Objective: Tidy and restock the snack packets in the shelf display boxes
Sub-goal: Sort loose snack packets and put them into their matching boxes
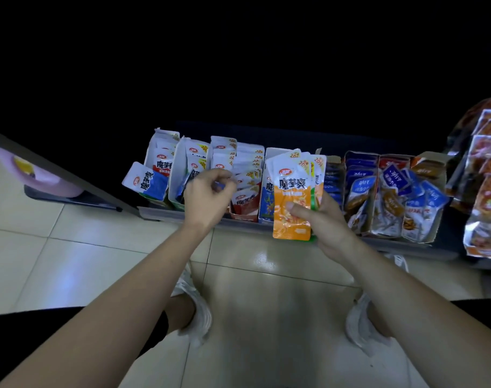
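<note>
My right hand (326, 222) grips a fanned stack of orange snack packets (293, 191), thumb pressed on the front one, in front of the low shelf. My left hand (208, 196) reaches into the red display box (245, 211), its fingers curled at the white tops of the packets (248, 166) standing there; what it pinches is blurred. Further left stand a green box (177, 197) and a blue box (154, 161), with one blue packet (146, 182) leaning out. A blue-and-white box (266, 197) stands behind the orange stack.
Right of the orange stack, open boxes hold several blue and brown packets (392, 197). Larger orange-red bags (487, 177) hang at the far right. A dark stand with a pink panel (42, 175) is at the left. Tiled floor and my shoes (194, 312) lie below.
</note>
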Demonstrator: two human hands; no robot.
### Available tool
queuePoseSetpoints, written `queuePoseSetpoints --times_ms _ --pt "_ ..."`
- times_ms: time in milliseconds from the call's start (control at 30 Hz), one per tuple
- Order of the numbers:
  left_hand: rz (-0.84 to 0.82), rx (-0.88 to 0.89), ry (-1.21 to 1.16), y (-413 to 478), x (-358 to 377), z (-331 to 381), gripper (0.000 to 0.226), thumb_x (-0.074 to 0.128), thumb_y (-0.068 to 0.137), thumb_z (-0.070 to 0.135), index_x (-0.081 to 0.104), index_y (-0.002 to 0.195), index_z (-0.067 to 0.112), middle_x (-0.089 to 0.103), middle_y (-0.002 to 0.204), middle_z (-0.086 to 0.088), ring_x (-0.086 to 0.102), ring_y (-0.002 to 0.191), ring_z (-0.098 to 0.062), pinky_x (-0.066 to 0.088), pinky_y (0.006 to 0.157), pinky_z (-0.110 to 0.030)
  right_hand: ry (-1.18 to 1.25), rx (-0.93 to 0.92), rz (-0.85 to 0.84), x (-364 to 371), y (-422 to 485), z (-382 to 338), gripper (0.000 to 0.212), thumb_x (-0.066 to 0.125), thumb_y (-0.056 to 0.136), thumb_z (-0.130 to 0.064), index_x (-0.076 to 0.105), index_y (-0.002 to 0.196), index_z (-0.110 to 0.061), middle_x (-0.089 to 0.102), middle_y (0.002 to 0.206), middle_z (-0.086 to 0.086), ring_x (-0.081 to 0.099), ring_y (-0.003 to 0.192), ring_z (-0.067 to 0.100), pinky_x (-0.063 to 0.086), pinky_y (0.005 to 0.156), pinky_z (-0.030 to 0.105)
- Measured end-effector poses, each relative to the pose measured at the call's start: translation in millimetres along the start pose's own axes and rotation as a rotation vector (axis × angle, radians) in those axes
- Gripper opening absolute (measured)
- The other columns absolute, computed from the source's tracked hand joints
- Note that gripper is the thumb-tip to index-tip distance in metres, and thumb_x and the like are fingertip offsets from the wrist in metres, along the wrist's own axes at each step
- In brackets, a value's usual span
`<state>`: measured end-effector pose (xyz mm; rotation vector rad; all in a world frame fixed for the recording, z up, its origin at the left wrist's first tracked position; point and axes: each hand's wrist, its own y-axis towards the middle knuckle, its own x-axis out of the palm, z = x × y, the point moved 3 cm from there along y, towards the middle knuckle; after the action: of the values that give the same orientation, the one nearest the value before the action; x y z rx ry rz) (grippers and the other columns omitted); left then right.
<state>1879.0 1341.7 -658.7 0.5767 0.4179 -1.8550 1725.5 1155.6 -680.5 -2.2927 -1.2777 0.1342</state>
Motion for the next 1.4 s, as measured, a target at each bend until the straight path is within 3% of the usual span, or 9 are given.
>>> queuePoseSetpoints --times_ms 133,233,500,700,800,933,1067,1200,1400 --pt "-0.344 -0.318 -0.454 -37.9 6.9 20.2 0.049 0.073 0.087 0.039 0.064 0.129 0.015 0.074 0.108 0.002 0.07 0.1 -0.012 0.056 0.093 -0.033 0.0 -0.031 -0.131 33.7 -5.5 -4.7 0.045 0.074 0.085 -0.005 0.058 0.125 -0.017 0.074 0.112 0.004 0.071 0.103 0.022 0.056 0.092 0.044" --pt "-0.458 -0.458 -0.572 -59.2 -3.0 23.3 0.041 0.072 0.09 0.031 0.062 0.127 0.017 0.074 0.113 -0.003 0.073 0.098 -0.02 0.059 0.084 -0.034 -0.083 -0.042 -0.237 66.8 -11.6 0.3 0.055 0.08 0.078 -0.016 0.056 0.127 -0.019 0.073 0.114 0.005 0.07 0.105 0.024 0.055 0.094 0.049" --pt "-0.319 -0.52 -0.618 -76.9 -80.6 -12.6 0.031 0.074 0.085 0.004 0.066 0.114 0.011 0.076 0.107 -0.009 0.073 0.092 -0.022 0.061 0.078 -0.035 -0.538 -0.217 -0.412 149.0 -22.0 20.4 0.079 0.09 0.055 -0.053 0.053 0.125 -0.046 0.058 0.124 0.006 0.06 0.116 0.023 0.055 0.094 0.046" --pt "-0.183 -0.572 -0.513 -72.7 -135.4 -44.6 0.032 0.077 0.082 0.002 0.067 0.112 0.007 0.076 0.102 -0.012 0.074 0.09 -0.03 0.062 0.075 -0.037 -0.617 -0.116 -0.714 184.5 -25.4 4.6 0.069 0.086 0.075 -0.026 0.053 0.136 -0.031 0.064 0.119 0.0 0.065 0.098 0.015 0.054 0.09 0.03" --pt "-0.109 -0.612 -0.473 -64.1 -161.1 -63.4 0.034 0.079 0.082 0.008 0.066 0.113 0.012 0.077 0.101 -0.007 0.074 0.089 -0.027 0.06 0.076 -0.037 -0.778 -0.218 -0.533 192.9 8.5 -11.5 0.058 0.081 0.081 -0.027 0.057 0.134 -0.026 0.06 0.101 -0.003 0.058 0.078 0.011 0.053 0.08 0.032" --pt "0.079 -0.677 -0.495 -48.7 -177.0 -87.7 0.032 0.081 0.081 0.014 0.066 0.109 0.015 0.075 0.103 -0.007 0.073 0.088 -0.027 0.059 0.08 -0.042 -0.997 -0.47 -0.349 212.1 63.4 -28.8 0.035 0.074 0.088 -0.017 0.064 0.121 -0.013 0.06 0.101 0.004 0.06 0.089 0.022 0.052 0.087 0.042" --pt "0.169 -0.678 -0.514 -32.5 -181.6 -101.2 0.039 0.083 0.079 0.016 0.065 0.113 0.015 0.073 0.103 -0.003 0.071 0.086 -0.022 0.059 0.078 -0.039 -1.402 -0.631 -0.491 241.5 105.7 -29.6 0.046 0.074 0.087 -0.019 0.061 0.13 -0.013 0.057 0.122 0.01 0.056 0.108 0.025 0.045 0.092 0.035" --pt "0.17 -0.688 -0.503 -24.0 -183.9 -115.5 0.047 0.085 0.077 0.022 0.063 0.119 0.017 0.071 0.107 -0.001 0.071 0.091 -0.023 0.058 0.083 -0.042 -1.623 -0.529 -0.679 248.7 125.2 -26.8 0.016 0.071 0.091 -0.015 0.076 0.103 -0.006 0.074 0.105 0.008 0.069 0.094 0.019 0.054 0.091 0.033" --pt "0.135 -0.697 -0.484 -26.9 -179.4 -124.0 0.052 0.086 0.077 0.028 0.061 0.123 0.019 0.071 0.11 0.0 0.07 0.093 -0.022 0.058 0.087 -0.045 -1.657 -0.731 -0.585 227.6 142.0 -35.6 0.024 0.073 0.088 -0.026 0.076 0.102 -0.007 0.07 0.105 0.01 0.063 0.097 0.025 0.051 0.089 0.036"
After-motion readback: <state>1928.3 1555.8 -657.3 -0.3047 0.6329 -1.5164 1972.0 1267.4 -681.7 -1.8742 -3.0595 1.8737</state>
